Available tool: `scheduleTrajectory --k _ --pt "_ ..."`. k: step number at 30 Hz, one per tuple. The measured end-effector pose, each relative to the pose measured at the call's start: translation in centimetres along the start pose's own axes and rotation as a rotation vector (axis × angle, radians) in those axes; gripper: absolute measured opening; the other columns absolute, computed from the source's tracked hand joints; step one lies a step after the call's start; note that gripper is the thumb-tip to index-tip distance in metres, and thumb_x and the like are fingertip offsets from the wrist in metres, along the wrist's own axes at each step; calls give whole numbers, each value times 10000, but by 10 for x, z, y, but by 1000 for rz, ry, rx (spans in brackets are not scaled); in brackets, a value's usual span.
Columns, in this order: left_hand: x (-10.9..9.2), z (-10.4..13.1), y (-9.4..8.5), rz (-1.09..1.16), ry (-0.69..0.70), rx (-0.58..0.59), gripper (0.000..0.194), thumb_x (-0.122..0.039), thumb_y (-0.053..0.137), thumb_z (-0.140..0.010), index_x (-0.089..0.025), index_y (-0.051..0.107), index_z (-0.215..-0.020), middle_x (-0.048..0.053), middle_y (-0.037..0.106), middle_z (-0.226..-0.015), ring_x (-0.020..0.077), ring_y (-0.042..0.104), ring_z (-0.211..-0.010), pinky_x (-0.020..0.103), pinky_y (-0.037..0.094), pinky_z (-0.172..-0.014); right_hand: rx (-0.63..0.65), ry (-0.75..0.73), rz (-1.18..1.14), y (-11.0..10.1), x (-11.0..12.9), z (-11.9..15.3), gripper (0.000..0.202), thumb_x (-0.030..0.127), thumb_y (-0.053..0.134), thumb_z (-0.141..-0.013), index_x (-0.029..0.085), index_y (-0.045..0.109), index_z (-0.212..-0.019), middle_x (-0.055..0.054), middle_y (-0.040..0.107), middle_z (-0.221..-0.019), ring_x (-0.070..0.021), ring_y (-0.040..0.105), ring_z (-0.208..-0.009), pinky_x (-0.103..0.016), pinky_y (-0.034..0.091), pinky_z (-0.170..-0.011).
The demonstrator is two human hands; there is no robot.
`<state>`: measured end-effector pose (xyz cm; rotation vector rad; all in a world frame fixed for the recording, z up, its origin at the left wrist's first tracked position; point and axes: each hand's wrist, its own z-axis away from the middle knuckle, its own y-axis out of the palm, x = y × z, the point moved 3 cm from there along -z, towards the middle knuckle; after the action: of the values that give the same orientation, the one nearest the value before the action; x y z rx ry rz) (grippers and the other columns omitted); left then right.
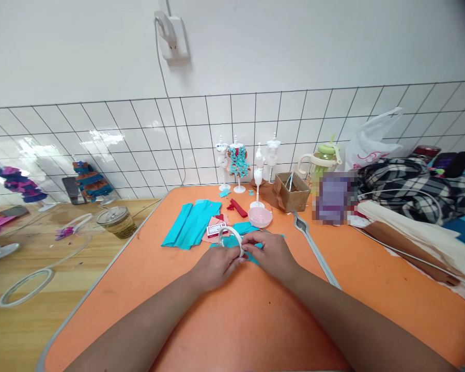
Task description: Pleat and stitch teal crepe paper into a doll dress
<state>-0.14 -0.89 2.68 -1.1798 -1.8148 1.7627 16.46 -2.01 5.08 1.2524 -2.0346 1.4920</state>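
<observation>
My left hand (217, 267) is closed around a roll of white tape (234, 235), which stands on edge above the orange table. The fingers of my right hand (272, 254) are pinched together at the right side of the roll; whether they grip its loose end is too small to tell. Beneath and behind both hands lie turquoise scraps (244, 227). A small white and red box (216, 229) rests just beyond the roll. Further left is a folded turquoise sheet (194, 222). The pink bowl (260, 217) sits behind my right hand.
Small white mannequins (258, 175) stand near the tiled wall, one dressed in turquoise ruffles (238, 161). A cardboard box (293, 192), a green-lidded jug (325, 157) and plaid cloth (395, 181) are at the right. On the wooden table at left are a jar (118, 222) and another tape roll (27, 287).
</observation>
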Motion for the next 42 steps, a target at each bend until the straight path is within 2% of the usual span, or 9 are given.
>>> scheduleTrajectory --k 6,11,18,23,30,32,35,37,42 --pt "3 -1 5 -47 -42 38 343 -396 273 -971 -202 555 -951 30 651 -805 176 600 -721 258 399 -626 97 -10 132 5 -5 -1 112 230 533 -869 230 641 -839 18 710 -804 -158 640 -786 -263 423 -693" --pt "2 -1 2 53 -45 -18 324 -380 280 -969 -202 550 -983 35 665 -844 164 607 -729 252 415 -642 6 -32 45 6 -6 1 187 254 540 -873 250 607 -1048 7 709 -977 -142 655 -884 -247 449 -735" --pt "2 1 4 39 -61 -2 329 -402 295 -964 -203 556 -945 32 664 -831 164 603 -714 252 397 -623 -17 -31 135 6 -4 2 125 255 545 -871 251 656 -929 19 726 -870 -141 658 -789 -237 429 -670" --pt "4 0 2 59 -94 -7 346 -400 276 -967 -196 549 -906 29 651 -787 155 587 -664 247 384 -590 40 -70 133 7 -2 2 140 272 539 -880 248 640 -973 6 719 -904 -143 653 -832 -243 425 -705" --pt "5 -1 11 -28 -82 33 326 -396 277 -970 -204 538 -934 37 659 -814 172 615 -717 253 404 -627 140 -111 183 9 -9 -1 42 250 602 -840 215 618 -822 20 666 -764 -131 590 -725 -234 372 -640" --pt "4 -1 10 -28 -77 22 322 -394 281 -970 -203 537 -939 38 659 -820 173 613 -726 254 402 -629 107 -138 182 8 -9 0 55 259 603 -842 207 618 -854 10 666 -784 -135 589 -742 -236 380 -648" --pt "1 -2 4 6 -54 -15 325 -381 273 -974 -198 541 -949 43 659 -858 171 605 -754 258 406 -659 9 -152 137 6 -8 2 247 291 592 -856 236 596 -1097 -3 685 -893 -134 614 -793 -240 415 -691" --pt "-1 -3 0 48 -61 -29 325 -378 272 -976 -199 543 -966 39 658 -870 166 602 -758 257 408 -663 -41 -179 114 6 -8 3 312 300 570 -874 261 578 -1183 -9 694 -940 -136 627 -831 -246 431 -732" --pt "-5 -3 -3 118 -78 -14 330 -380 274 -975 -203 552 -975 38 659 -892 167 603 -773 252 424 -658 -106 -184 60 8 -11 4 206 310 546 -888 244 675 -1034 -21 716 -951 -148 636 -869 -256 446 -783"
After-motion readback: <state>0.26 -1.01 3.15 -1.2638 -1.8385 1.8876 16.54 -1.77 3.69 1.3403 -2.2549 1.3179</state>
